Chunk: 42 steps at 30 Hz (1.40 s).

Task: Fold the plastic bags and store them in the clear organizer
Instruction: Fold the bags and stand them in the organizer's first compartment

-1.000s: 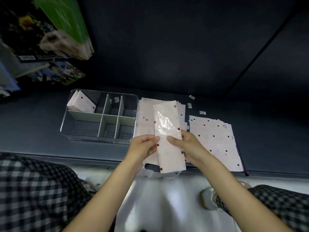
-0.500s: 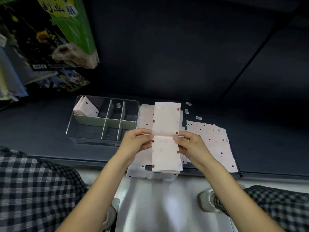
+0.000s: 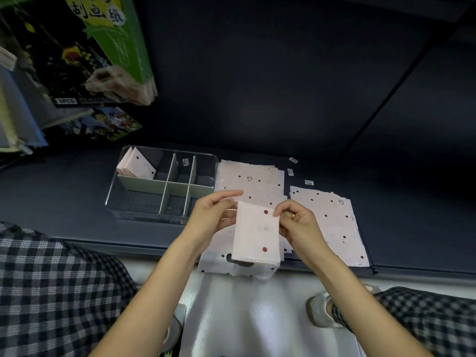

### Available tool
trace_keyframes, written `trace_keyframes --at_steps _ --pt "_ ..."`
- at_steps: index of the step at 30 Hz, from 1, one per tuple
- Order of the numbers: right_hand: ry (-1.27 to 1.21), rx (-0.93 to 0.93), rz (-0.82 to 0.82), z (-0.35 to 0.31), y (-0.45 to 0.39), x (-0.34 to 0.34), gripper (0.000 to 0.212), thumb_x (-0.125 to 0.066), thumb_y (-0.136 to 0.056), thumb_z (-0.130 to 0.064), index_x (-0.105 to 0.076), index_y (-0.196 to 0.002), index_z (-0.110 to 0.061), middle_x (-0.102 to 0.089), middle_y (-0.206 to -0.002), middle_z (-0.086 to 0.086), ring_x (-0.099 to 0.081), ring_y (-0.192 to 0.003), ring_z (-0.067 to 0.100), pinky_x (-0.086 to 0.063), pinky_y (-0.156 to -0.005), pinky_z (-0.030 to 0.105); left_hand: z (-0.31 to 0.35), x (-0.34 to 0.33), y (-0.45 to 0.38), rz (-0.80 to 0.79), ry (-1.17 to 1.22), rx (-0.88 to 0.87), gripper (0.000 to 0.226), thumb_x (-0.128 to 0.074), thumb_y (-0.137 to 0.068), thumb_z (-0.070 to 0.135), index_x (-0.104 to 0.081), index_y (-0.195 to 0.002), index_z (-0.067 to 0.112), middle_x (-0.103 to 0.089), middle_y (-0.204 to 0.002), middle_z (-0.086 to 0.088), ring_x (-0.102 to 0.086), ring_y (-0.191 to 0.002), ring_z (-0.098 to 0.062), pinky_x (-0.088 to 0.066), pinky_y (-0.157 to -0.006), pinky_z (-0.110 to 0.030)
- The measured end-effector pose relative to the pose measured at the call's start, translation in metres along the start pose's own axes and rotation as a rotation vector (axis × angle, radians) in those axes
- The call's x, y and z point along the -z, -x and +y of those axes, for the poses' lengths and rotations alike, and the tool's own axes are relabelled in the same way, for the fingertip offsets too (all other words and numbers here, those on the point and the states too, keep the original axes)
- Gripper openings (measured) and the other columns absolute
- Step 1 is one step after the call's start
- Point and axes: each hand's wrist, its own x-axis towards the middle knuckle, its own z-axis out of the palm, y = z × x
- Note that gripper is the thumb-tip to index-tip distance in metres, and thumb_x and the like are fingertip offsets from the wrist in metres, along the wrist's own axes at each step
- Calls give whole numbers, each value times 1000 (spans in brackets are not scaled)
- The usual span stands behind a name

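Folded bag (image 3: 256,234): pale pink plastic with dark red dots, doubled into a short rectangle, held between both hands above the near edge of the table (image 3: 64,202). Left hand (image 3: 210,217) grips the bag's left edge, thumb in front, index finger extended straight over its top left corner. Right hand (image 3: 296,222) pinches the upper right corner between thumb and curled fingers; gold ring on one finger. Directly under the held bag lies a stack of flat bags (image 3: 248,181), its near end hanging over the table edge. A second flat stack (image 3: 327,220) sits just to the right, close beside the first. Clear organizer (image 3: 162,184) stands just left of the first stack, split by pale dividers into compartments. Far-left compartment holds a few folded bags (image 3: 136,166) standing tilted; other compartments show no bags. Small labels (image 3: 290,172) lie on the table beyond the stacks. Packaged goods (image 3: 85,60) hang at upper left. Checked trousers (image 3: 51,292) at both lower corners.
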Motion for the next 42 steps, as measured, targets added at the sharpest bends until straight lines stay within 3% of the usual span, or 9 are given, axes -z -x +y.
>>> trace_keyframes --at_steps 4,8,13,15,18,26,32,38,42 --pt "52 29 18 2 -1 -1 33 -46 -89 11 -57 -68 -12 -55 -54 -7 -57 -59 10 -53 -63 22 -5 -7 2 11 -65 90 25 -56 -92 30 -72 -96 10 -73 -83 -6 -67 -68 -11 -51 -58 -18" --pt "121 41 -18 -1 1 1 26 -47 -89 12 -57 -73 -6 -57 -55 -8 -57 -57 7 -52 -61 19 -11 -13 2 64 -99 69 19 -63 -88 15 -70 -87 -3 -67 -83 -12 -61 -73 -19 -55 -63 -22" --pt "294 64 -18 -9 0 1 29 -46 -95 -3 -70 -96 -19 -71 -103 -6 -64 -101 6 -50 -89 20 -13 -8 1 109 -423 -221 13 -65 -86 12 -74 -77 12 -70 -74 7 -62 -70 -3 -49 -72 -20" --pt "461 110 -71 -10 0 -6 21 -57 -92 -17 -69 -100 -32 -70 -105 -15 -61 -104 -1 -46 -91 14 -15 -10 3 51 -619 -334 12 -66 -86 15 -76 -78 17 -69 -71 17 -60 -67 7 -45 -67 -11" --pt "635 131 -116 -9 1 -13 13 -68 -85 -24 -75 -93 -31 -72 -88 -22 -65 -87 -6 -47 -74 10 -19 -13 5 -17 -831 -432 12 -64 -87 17 -76 -84 19 -73 -79 10 -63 -75 -1 -47 -72 -19" --pt "737 124 -99 -23 -8 -5 10 -71 -83 -19 -72 -73 -22 -71 -74 -5 -63 -73 14 -46 -71 23 -2 4 -4 33 -678 -432 14 -66 -86 16 -72 -74 21 -68 -70 17 -60 -71 2 -45 -68 -12" --pt "679 129 -27 -27 -19 -11 15 -65 -87 -16 -68 -74 -23 -65 -71 -21 -56 -67 -3 -41 -63 8 6 38 -10 -61 -567 -162 12 -72 -81 9 -72 -73 18 -73 -74 1 -68 -72 -12 -55 -74 -30" --pt "725 90 -115 -30 -41 -32 8 -66 -86 -18 -66 -85 -26 -71 -79 -14 -62 -75 -2 -42 -59 8 16 63 -27 -34 -642 -200 24 -71 -81 10 -72 -66 29 -72 -71 4 -68 -71 -12 -58 -69 -28" --pt "839 75 -204 -34 -72 -65 7 -65 -86 -19 -68 -83 -13 -71 -81 2 -65 -79 20 -51 -69 35 43 87 -52 -61 -735 -263 19 -72 -81 11 -70 -71 27 -71 -73 6 -66 -73 -8 -54 -73 -29"
